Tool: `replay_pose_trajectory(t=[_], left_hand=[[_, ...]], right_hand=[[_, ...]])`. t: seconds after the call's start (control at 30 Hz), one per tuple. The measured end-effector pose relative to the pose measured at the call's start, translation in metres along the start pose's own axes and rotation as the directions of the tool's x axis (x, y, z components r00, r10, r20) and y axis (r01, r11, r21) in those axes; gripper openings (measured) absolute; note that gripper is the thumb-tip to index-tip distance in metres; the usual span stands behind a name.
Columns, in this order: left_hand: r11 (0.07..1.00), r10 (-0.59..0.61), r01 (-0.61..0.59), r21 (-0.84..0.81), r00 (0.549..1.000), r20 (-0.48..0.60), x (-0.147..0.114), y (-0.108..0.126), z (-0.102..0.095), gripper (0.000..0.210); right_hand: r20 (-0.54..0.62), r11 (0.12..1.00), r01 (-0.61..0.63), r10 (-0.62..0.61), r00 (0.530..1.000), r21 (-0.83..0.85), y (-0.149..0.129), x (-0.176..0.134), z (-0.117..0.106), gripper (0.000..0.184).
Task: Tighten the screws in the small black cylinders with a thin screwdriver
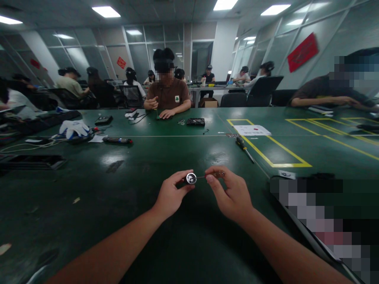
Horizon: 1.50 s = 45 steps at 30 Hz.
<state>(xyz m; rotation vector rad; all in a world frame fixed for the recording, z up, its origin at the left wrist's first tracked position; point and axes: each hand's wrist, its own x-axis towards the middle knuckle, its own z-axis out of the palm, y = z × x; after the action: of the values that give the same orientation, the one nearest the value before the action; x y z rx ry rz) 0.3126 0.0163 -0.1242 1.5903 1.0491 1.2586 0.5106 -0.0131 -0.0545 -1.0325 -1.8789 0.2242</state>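
Over the near middle of the green table, my left hand point(172, 193) pinches a small round part point(191, 178) between thumb and fingers. This part has a dark body and a bright silver rim, and its face is turned towards me. A thin metal rod point(200, 177) runs from its right side to my right hand point(232, 189), whose thumb and fingertips are closed on the rod's other end. Whether the rod's tip touches the rim or enters it, I cannot tell. Small shiny bits point(220, 173) show by my right fingers, too small to name.
A screwdriver point(245, 149) lies beyond my right hand, beside yellow tape point(291, 165) and a paper sheet point(251, 130). Left stand white-and-blue gloves point(74, 129) and a dark pen-shaped tool point(117, 141). A person point(167, 90) works across the table. A black-edged device point(299, 213) sits near right.
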Motion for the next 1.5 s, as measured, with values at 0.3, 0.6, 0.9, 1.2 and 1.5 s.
replay_pose_trajectory(t=[0.3, 0.6, 0.9, 1.2, 1.5], left_hand=[[0.998, 0.000, 0.002, 0.058, 1.000, -0.029, 0.001, 0.008, 0.001, 0.041], [0.999, 0.001, 0.003, 0.051, 0.998, -0.062, 0.007, -0.006, -0.005, 0.041], [0.994, 0.024, -0.018, 0.109, 0.998, -0.055, 0.005, 0.003, -0.005, 0.039], [0.963, 0.036, -0.005, 0.270, 0.993, -0.110, 0.005, 0.003, -0.005, 0.039], [0.982, -0.039, 0.060, 0.180, 0.993, -0.116, 0.009, 0.000, -0.007, 0.039]], right_hand=[[0.066, 0.942, -0.199, 0.188, 0.980, 0.271, 0.007, -0.003, 0.007, 0.017], [0.063, 0.950, -0.199, 0.189, 0.980, 0.242, 0.004, -0.004, 0.009, 0.029], [0.006, 0.954, -0.223, 0.226, 0.974, 0.198, 0.006, -0.005, 0.013, 0.015], [0.008, 0.927, -0.239, 0.248, 0.969, 0.289, 0.005, -0.001, 0.010, 0.029], [-0.043, 0.885, -0.316, 0.351, 0.935, 0.342, 0.009, -0.002, 0.018, 0.024]])
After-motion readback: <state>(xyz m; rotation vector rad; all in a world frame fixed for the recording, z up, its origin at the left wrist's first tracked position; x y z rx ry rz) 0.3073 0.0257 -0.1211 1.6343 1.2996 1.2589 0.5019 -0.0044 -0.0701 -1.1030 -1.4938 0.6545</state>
